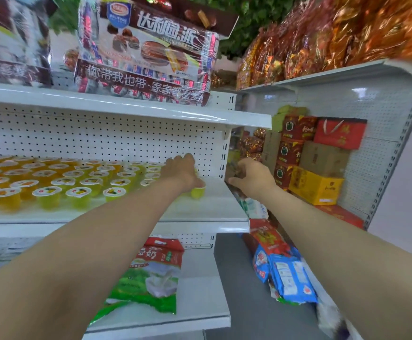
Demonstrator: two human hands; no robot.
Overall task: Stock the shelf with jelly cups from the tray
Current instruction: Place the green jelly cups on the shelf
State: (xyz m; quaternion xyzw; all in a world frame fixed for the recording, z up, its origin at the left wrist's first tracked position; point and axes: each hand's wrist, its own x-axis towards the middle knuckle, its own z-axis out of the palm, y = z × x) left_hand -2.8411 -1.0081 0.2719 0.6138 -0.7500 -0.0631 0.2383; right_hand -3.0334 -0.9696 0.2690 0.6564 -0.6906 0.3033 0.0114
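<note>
On the white shelf (212, 208), beside rowed jelly cups (77, 185), a yellow-green cup (198, 193) is gripped under the left hand (183, 171); the right hand's (251, 177) hold cannot be told.

One view: wide-angle head cam, facing forward and a bit down along both forearms. Close to the white shelf (212, 209). Left hand (183, 173) and right hand (251, 176) sit mid-frame. Side rack (384, 106) fills the right, lines bowed at the edges.
</note>
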